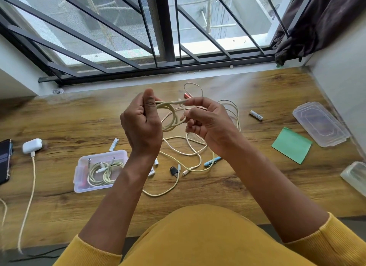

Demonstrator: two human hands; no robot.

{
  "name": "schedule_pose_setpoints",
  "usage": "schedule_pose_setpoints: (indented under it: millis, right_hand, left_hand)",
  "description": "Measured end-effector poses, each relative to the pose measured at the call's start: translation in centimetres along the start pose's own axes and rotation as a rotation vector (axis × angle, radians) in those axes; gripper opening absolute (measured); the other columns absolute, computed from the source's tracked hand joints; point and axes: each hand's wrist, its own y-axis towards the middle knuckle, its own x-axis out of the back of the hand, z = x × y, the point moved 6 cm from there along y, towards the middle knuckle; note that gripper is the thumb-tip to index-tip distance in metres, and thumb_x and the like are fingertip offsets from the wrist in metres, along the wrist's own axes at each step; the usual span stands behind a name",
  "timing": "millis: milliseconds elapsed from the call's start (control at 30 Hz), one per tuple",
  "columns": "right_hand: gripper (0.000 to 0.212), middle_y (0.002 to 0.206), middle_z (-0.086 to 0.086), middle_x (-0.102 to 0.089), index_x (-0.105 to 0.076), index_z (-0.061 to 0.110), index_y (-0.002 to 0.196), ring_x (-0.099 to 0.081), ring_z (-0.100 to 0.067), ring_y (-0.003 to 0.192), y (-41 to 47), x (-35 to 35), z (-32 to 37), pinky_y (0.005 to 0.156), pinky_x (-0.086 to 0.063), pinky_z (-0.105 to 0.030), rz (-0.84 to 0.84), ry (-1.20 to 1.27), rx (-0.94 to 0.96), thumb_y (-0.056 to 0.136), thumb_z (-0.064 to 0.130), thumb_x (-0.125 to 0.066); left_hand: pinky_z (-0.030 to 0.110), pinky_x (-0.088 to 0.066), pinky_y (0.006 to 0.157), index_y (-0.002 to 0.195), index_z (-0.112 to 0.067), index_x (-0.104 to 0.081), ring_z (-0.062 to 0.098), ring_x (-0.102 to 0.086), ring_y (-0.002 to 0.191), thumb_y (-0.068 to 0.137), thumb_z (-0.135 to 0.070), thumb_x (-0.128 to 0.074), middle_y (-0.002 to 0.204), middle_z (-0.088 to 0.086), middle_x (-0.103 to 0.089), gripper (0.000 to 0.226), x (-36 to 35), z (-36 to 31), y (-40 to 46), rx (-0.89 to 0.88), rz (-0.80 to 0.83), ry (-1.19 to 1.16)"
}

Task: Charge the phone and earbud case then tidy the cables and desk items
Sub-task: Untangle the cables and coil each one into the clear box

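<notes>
A pale braided cable is held coiled above the wood-grain tabletop, clamped by left hand and right hand fingers.

desk: matt wood grain | tub: clear plastic | cable: perhaps braided

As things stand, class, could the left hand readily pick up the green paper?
Probably not: the left hand is gripping the cable coil, and the green paper lies far right, beyond the right hand.
</notes>
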Motion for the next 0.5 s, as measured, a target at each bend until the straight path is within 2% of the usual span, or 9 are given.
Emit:
schedule_pose_setpoints:
  millis: [133, 233, 333, 400, 500]
  right_hand:
    - [0.033, 0.081, -0.011, -0.074, -0.064, -0.001, 0.12, -0.059, -0.012, 0.064, -0.4, 0.1, -0.2, 0.066, -0.058, -0.029, -0.02, -0.062, 0.012, 0.089, -0.011, -0.067]
    - [0.023, 0.081, -0.014, -0.074, -0.071, 0.0, 0.109, -0.061, -0.014, 0.064, -0.5, -0.1, -0.6, 0.066, -0.058, -0.031, -0.029, -0.169, 0.017, 0.089, -0.011, -0.067]
    - [0.02, 0.078, -0.011, -0.074, -0.075, 0.002, 0.101, -0.062, -0.011, 0.061, -0.5, -0.7, -0.7, 0.063, -0.057, -0.031, -0.009, -0.267, 0.038, 0.088, -0.011, -0.066]
    - [0.02, 0.078, -0.011, -0.074, -0.076, 0.003, 0.098, -0.061, -0.011, 0.061, -0.3, -0.9, -0.6, 0.059, -0.056, -0.031, 0.008, -0.298, 0.056, 0.088, -0.011, -0.066]
    - [0.016, 0.081, -0.013, -0.076, -0.077, 0.002, 0.101, -0.064, -0.014, 0.067, -0.1, -1.0, -0.1, 0.055, -0.054, -0.028, 0.029, -0.327, 0.088, 0.09, -0.007, -0.071]
  left_hand:
    - [0.033, -0.044, 0.057, 0.085, -0.01, -0.072, 0.008, -0.061, 0.063, 0.113, -0.031, -0.044, 0.072, -0.007, -0.065, 0.044, 0.8, -0.1, 0.6, 0.013, -0.127, 0.071]
    - [0.028, -0.043, 0.056, 0.083, -0.018, -0.068, 0.014, -0.062, 0.057, 0.113, -0.032, -0.043, 0.063, -0.007, -0.061, 0.042, 0.7, -0.2, 1.1, 0.06, -0.148, -0.002]
    - [0.023, -0.044, 0.055, 0.08, -0.028, -0.064, 0.01, -0.065, 0.053, 0.113, -0.036, -0.043, 0.058, -0.013, -0.06, 0.04, 0.2, -0.5, 1.4, 0.096, -0.12, -0.069]
    - [0.026, -0.045, 0.052, 0.079, -0.032, -0.063, 0.011, -0.063, 0.051, 0.113, -0.038, -0.043, 0.057, -0.012, -0.061, 0.04, -0.2, -0.5, 1.3, 0.115, -0.081, -0.084]
    - [0.039, -0.047, 0.047, 0.077, -0.03, -0.064, 0.019, -0.059, 0.047, 0.113, -0.038, -0.045, 0.057, -0.009, -0.061, 0.041, -0.6, -0.3, 1.3, 0.167, -0.032, -0.111]
